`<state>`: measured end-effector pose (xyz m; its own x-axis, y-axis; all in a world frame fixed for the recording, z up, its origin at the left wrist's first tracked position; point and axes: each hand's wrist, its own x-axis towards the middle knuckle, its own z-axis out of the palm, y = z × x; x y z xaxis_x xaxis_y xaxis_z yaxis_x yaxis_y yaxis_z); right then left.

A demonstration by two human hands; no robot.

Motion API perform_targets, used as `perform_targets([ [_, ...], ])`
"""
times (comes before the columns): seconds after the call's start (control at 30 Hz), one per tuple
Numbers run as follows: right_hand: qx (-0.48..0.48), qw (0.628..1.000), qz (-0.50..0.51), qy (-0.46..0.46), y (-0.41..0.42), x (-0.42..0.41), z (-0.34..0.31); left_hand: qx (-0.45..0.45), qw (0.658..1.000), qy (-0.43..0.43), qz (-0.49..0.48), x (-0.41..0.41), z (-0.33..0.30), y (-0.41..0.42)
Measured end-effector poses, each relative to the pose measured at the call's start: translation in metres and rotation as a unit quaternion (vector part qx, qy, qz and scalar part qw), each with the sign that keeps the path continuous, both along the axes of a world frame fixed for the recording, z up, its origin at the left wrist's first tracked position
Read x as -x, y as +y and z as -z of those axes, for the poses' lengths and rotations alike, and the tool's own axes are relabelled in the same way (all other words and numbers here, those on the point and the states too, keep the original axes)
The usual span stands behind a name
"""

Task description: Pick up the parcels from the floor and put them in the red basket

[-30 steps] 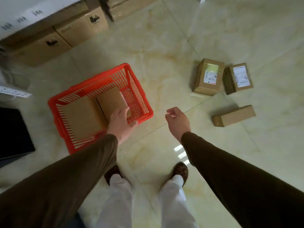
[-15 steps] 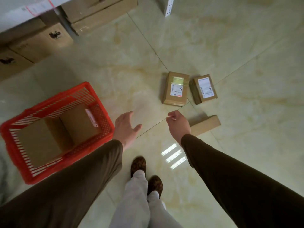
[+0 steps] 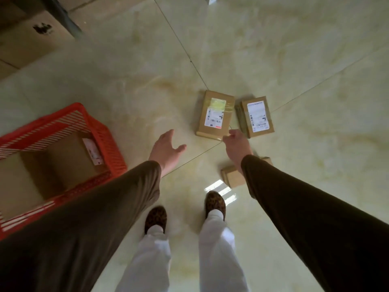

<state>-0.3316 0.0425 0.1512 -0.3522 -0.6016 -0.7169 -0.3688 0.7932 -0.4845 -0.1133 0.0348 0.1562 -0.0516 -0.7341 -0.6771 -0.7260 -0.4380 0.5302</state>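
Observation:
The red basket (image 3: pixel 99 127) stands on the floor at the left with two brown parcels (image 3: pixel 71 157) inside. Three cardboard parcels lie on the floor ahead: one with a white label and yellow tape (image 3: pixel 215 114), one with a white label (image 3: pixel 257 116) right beside it, and a small plain one (image 3: pixel 232 177) partly hidden under my right forearm. My left hand (image 3: pixel 166 149) hovers open, empty, left of the taped parcel. My right hand (image 3: pixel 237 144) reaches with fingers loosely apart to the near corner of the taped parcel; it holds nothing.
Large cardboard boxes (image 3: pixel 31 36) are stacked at the back left. A white object (image 3: pixel 212 0) sits at the top edge. My two feet in patterned shoes (image 3: pixel 214 204) stand on the glossy tiled floor just behind the small parcel.
Both hands have left the basket and moved forward toward the parcels on the floor. The view has shifted right, so the basket now sits at the left edge.

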Motion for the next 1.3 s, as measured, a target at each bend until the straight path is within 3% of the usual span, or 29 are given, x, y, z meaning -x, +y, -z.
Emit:
perform_targets([
  [0.27, -0.039, 0.996, -0.074, -0.038, -0.033, 0.060, 0.058, -0.041, 0.997, 0.027, -0.064, 0.061, 0.060, -0.038],
  [0.67, -0.097, 0.992, -0.043, -0.063, -0.082, 0.074, 0.162, -0.078, 0.992, 0.048, -0.089, 0.099, 0.171, -0.095],
  [0.8, -0.104, 0.991, -0.015, -0.088, -0.086, 0.069, 0.176, -0.107, 0.988, 0.090, -0.072, 0.111, 0.189, -0.098],
  [1.0, -0.084, 0.989, 0.041, -0.115, -0.089, 0.058, 0.161, -0.088, 0.974, 0.139, -0.156, 0.109, 0.170, -0.088],
  [1.3, -0.006, 0.989, 0.052, -0.135, -0.088, 0.012, 0.067, -0.041, 0.947, 0.177, -0.267, 0.066, 0.063, -0.074],
])
